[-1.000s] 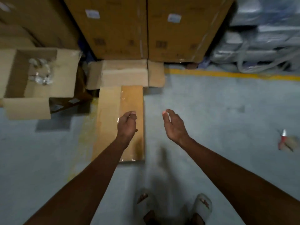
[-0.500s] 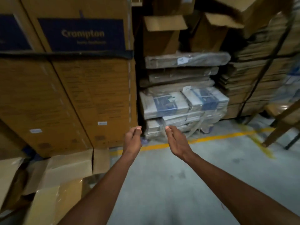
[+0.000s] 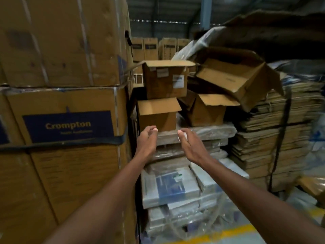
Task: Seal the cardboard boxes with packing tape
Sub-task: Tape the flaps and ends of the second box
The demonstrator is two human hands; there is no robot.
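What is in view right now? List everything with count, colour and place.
Large strapped cartons: at least two stacked, brown, the lower with a blue Crompton label, left.
Open boxes: about four, brown, flaps loose, piled centre, above the wrapped bundles.
Wrapped bundles: several, white and blue under clear plastic, stacked at lower centre.
Flattened cardboard: one tall stack, brown, bound by a dark strap, right.
Distant cartons: a row, brown, far back.
Floor line: one, yellow, bottom.
Packing tape: none visible.
Left hand: empty, fingers loosely curled, raised toward the lowest open box.
Right hand: empty, fingers relaxed, beside the left hand.
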